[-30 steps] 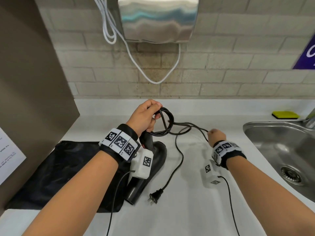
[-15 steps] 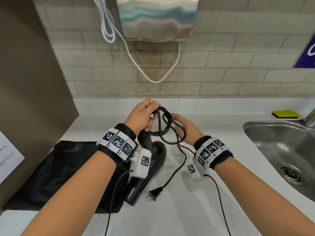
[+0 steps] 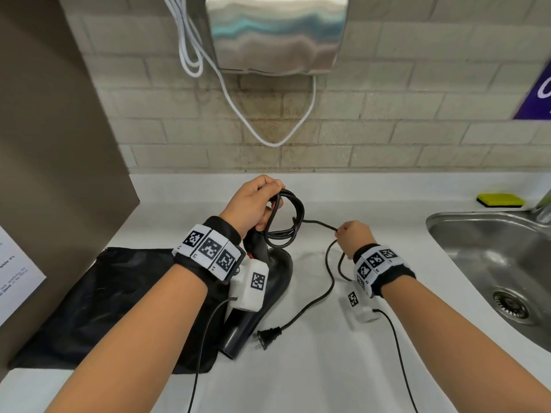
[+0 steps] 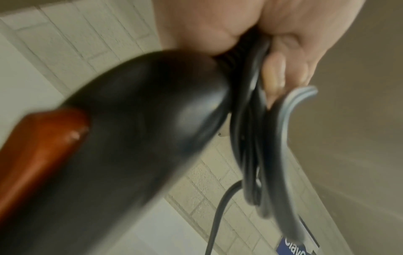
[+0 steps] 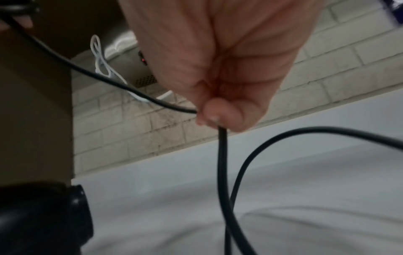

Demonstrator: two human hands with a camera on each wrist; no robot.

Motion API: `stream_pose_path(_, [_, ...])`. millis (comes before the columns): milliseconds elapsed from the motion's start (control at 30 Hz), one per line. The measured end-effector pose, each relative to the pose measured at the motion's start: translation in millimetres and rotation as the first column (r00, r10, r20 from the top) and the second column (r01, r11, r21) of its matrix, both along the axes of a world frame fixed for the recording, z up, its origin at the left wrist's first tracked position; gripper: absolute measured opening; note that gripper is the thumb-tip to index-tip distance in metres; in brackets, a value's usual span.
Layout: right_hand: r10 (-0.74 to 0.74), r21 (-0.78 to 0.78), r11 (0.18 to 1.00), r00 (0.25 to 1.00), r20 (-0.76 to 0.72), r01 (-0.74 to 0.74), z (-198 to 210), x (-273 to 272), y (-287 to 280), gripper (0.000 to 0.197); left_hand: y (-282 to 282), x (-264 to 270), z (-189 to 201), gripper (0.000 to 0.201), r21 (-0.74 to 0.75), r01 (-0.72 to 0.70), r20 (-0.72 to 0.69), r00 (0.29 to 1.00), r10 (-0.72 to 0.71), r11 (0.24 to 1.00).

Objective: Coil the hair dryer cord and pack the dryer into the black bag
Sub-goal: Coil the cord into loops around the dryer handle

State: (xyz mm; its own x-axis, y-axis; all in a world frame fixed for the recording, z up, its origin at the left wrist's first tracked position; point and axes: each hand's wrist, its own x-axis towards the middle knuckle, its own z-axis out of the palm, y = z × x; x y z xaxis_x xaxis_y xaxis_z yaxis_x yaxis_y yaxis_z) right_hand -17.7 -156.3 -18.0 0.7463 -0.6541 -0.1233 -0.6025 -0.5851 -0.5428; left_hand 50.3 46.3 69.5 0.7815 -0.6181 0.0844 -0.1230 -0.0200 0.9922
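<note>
My left hand grips several loops of the black cord above the black hair dryer, whose handle rises toward that hand. The dryer's nozzle rests on the counter by the black bag, which lies flat at the left. In the left wrist view the coiled cord runs through my curled fingers beside the dryer body. My right hand pinches the loose cord to the right of the coil. The right wrist view shows the cord leaving my pinched fingertips. The plug lies on the counter.
A steel sink sits at the right, with a yellow sponge behind it. A metal hand dryer with a white cable hangs on the brick wall. A brown panel stands at the left.
My right hand has left the coil and moved out to the right, now pinching the loose cord farther along. The left hand keeps the loops, and the plug has barely moved.
</note>
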Motion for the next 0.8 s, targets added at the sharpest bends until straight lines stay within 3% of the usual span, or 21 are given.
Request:
stream_pose_path(100, [-0.07, -0.069, 0.995, 0.997, -0.016, 0.069, 0, -4, 0, 0.029, -2, -1, -1, 0.022, -0.002, -0.006, -0.002, 1.0, 0.006, 1.0])
stream_pose_path(267, [-0.16, -0.056, 0.986, 0.986, -0.049, 0.157, 3, -8, -2, 0.03, -3, -2, -1, 0.026, -0.014, -0.019, -0.036, 0.999, 0.019, 1.0])
stream_pose_path(367, [-0.171, -0.054, 0.985, 0.942, -0.287, 0.162, 9, -25, -7, 0.027, 2, 2, -1, 0.026, -0.036, -0.033, -0.061, 0.998, 0.031, 0.999])
stream_pose_path(467, [-0.039, -0.103, 0.995, 0.889, -0.457, -0.01, 1, -30, -19, 0.029, 6, 9, -3, 0.024, -0.03, -0.02, -0.033, 0.999, 0.019, 0.999])
stream_pose_path(567, [-0.04, -0.139, 0.99, 0.965, -0.258, 0.004, 1, -24, -12, 0.009, 3, 8, -4, 0.02, -0.022, 0.009, -0.003, 1.0, -0.009, 1.0])
stream_pose_path(600, [0.001, -0.153, 0.988, 0.99, -0.138, -0.022, -1, -19, -9, 0.025, 1, 6, -4, 0.019, -0.021, 0.017, 0.006, 1.0, -0.017, 1.0])
stream_pose_path(667, [0.244, -0.152, 0.96, 0.969, 0.031, -0.236, 8, -13, 9, 0.058, -3, 2, -4, 0.016, -0.02, 0.03, 0.022, 0.999, -0.029, 0.999])
stream_pose_path(733, [0.507, -0.153, 0.855, 0.861, 0.039, -0.496, 21, -12, 32, 0.059, -7, 0, -4, 0.014, -0.022, 0.038, 0.035, 0.999, -0.037, 0.999])
stream_pose_path(800, [0.631, -0.081, 0.773, 0.776, 0.001, -0.629, 26, -11, 50, 0.039, -9, -1, -5, 0.013, -0.023, 0.046, 0.043, 0.998, -0.045, 0.999])
